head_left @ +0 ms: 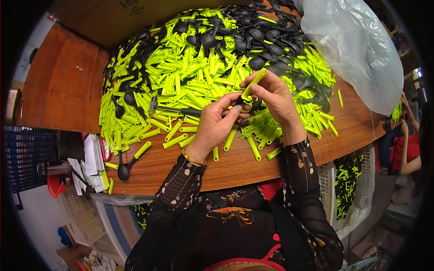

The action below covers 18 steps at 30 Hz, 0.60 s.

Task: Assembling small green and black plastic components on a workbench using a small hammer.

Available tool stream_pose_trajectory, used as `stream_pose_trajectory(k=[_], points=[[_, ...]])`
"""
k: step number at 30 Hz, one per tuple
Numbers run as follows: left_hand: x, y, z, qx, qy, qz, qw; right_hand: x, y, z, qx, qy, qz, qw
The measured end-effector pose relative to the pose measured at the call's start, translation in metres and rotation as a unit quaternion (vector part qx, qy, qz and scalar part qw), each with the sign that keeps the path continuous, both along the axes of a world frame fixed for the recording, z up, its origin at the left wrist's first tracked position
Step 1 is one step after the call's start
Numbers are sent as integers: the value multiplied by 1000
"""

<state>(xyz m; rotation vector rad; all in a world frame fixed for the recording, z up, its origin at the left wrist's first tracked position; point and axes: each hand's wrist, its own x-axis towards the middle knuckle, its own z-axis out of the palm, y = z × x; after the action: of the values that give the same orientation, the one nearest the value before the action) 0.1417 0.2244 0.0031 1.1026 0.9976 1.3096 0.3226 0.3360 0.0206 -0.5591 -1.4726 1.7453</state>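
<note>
In front of me, my right hand (276, 97) pinches a lime-green handle (257, 82), held tilted with its holed end up. Close against it, my left hand (216, 126) is closed on a black utensil piece (240, 100) at the handle's lower end. Fingers hide most of that piece, so its head cannot be made out. Below and around both hands spreads a heap of loose green handles (181, 83). A hammer (176, 109) rests on the heap left of my left hand, its metal head pointing left.
Black perforated spoon heads (266, 36) pile at the back beside a clear plastic bag (357, 49). A green-handled black spoon (134, 161) lies at the wooden table's (217, 174) front left. A white crate (326, 178) stands below right. Another person's arm (411, 158) shows far right.
</note>
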Motion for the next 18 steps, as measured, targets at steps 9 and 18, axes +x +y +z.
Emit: stream_pose_trajectory(k=[9,18], points=[[2,0,-2,4,2,5,1000,4,2,3,-10,-12,9,1000],[5,-2,0,39,42,45,997,-11,-8,-3,80,-13,-52,995]])
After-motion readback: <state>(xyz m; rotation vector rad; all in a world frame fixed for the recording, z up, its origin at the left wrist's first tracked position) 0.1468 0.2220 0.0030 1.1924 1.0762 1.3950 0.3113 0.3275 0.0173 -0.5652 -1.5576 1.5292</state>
